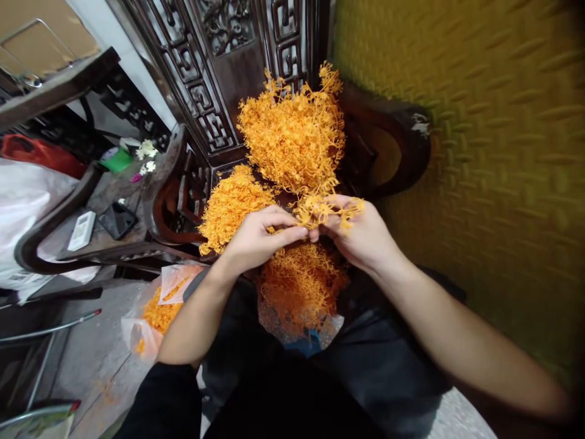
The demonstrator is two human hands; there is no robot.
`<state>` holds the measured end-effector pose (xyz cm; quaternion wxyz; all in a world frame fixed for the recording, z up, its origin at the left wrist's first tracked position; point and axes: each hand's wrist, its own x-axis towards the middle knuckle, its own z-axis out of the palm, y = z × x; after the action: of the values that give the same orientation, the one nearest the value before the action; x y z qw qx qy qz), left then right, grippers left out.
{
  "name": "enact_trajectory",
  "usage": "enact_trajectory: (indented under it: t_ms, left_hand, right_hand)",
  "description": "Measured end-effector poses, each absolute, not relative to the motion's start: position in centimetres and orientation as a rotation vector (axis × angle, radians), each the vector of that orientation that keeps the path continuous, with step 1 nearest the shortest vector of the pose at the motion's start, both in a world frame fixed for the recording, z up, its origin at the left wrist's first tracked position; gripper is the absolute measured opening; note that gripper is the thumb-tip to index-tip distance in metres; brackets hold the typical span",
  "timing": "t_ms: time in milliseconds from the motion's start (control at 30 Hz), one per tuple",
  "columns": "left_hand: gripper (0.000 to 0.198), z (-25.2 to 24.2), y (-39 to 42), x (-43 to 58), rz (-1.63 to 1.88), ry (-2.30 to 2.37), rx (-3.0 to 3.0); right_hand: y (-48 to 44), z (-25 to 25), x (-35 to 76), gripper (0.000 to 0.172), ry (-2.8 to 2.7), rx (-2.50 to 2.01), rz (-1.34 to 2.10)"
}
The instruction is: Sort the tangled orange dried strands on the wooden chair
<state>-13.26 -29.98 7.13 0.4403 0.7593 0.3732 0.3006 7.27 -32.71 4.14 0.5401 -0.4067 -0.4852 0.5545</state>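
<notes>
A tangled orange plastic sprig cluster (326,210), thin branching stems with small nubs, sits between both hands just below the large orange heap (292,134) on the carved wooden chair (214,73). Its long axis runs roughly left to right, with loose tips splaying out to the right and upward over the right hand (361,235). The left hand (260,235) has fingers pressed together, fingertips pinching the cluster's left end; the right hand curls around it, pinching the stems from beneath. A flatter orange pile (231,204) lies left of the heap, and a third mass (301,283) lies below the hands.
</notes>
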Motion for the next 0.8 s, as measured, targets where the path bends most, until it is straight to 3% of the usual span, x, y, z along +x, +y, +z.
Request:
enact_trajectory:
  t_ms: [100, 200, 433, 500, 633, 700, 800]
  left_hand:
    - [0.027, 6.7, -30.3, -12.5, 0.793, 1.048, 1.983]
    - [0.033, 6.7, -30.4, -12.2, 0.852, 1.126, 2.030]
    - [0.037, 8.8, -30.2, -15.6, 1.202, 1.297, 1.945]
    - [0.038, 8.9, -30.1, -16.2, 1.176, 1.286, 1.923]
    - [0.037, 8.8, -30.4, -15.7, 1.010, 1.197, 2.019]
    - [0.037, 8.9, -30.6, -15.1, 0.945, 1.150, 2.070]
    - [0.036, 9.0, -30.8, -14.5, 0.816, 1.099, 2.156]
  right_hand:
    - [-32.6, 4.1, 6.6, 0.036, -1.071, -0.901, 1.518]
    - [-32.4, 4.0, 6.8, 0.039, -1.110, -0.959, 1.441]
    - [-31.0, 4.2, 12.6, 0.018, -1.080, -1.445, 0.507]
    - [-31.1, 4.3, 13.2, 0.019, -1.071, -1.398, 0.520]
    - [-32.2, 4.5, 12.1, 0.019, -1.245, -1.171, 0.885]
    - [-32.7, 5.0, 11.4, 0.016, -1.342, -1.114, 0.830]
    - [-33.1, 6.0, 10.6, 0.025, -1.569, -1.048, 0.581]
